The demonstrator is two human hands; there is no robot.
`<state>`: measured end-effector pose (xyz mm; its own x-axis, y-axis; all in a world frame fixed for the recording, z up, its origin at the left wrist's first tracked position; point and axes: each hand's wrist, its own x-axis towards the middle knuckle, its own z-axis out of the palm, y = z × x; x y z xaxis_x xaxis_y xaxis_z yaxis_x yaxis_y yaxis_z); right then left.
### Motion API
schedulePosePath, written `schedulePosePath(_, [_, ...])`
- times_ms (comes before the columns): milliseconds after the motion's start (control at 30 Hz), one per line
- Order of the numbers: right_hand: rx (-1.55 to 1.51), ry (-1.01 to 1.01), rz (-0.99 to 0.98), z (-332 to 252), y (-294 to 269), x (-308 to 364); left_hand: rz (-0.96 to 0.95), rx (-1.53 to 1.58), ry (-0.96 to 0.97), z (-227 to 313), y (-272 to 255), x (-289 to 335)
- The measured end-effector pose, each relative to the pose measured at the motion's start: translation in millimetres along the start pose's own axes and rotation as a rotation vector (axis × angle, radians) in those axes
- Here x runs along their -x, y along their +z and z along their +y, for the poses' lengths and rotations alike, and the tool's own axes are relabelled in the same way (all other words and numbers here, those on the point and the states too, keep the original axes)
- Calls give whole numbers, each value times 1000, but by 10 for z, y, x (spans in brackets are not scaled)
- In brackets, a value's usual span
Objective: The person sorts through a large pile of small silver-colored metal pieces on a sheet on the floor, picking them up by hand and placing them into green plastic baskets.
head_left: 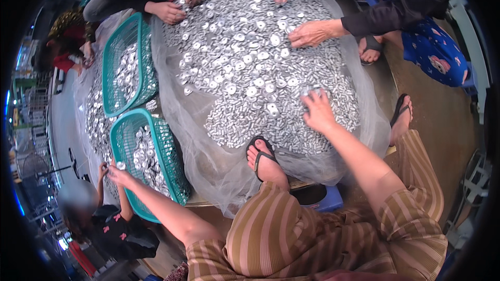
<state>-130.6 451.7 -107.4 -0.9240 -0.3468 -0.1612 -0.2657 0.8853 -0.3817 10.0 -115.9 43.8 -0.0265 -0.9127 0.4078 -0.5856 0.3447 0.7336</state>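
My left hand [120, 176] reaches out over the near green plastic basket [165, 148], at its left rim. Its fingers are closed, and a round silver metal disc [121, 165] with a centre hole shows at them. Inside the basket lie more such discs [146, 161]. My right hand [319, 112] rests on the right side of a wide pile of small silver metal cylinders [245, 125], fingers spread. Discs with centre holes [251, 91] are scattered over the middle of this pile. What lies under my right fingers is partly hidden.
A second green basket [139, 67] with discs stands beyond the near one. Translucent netting [192, 161] spreads under the pile. Across it, co-workers' hands [315, 33] [167, 12] pick at the parts. My sandalled foot [265, 160] is at the near edge. Another person [120, 229] sits at the left.
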Motion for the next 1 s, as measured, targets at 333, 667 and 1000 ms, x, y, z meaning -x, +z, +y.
schedulePosePath(333, [-233, 320, 234, 335, -33, 47, -938, -81, 588, 939, 1677, 1696])
schedulePosePath(667, [23, 361, -132, -146, -89, -196, -1286, -458, 885, 1111, 2039, 3286])
schedulePosePath(1000, [-184, 118, -40, -228, -129, 150, -1563, 20, 1120, 1166, 1004, 4039])
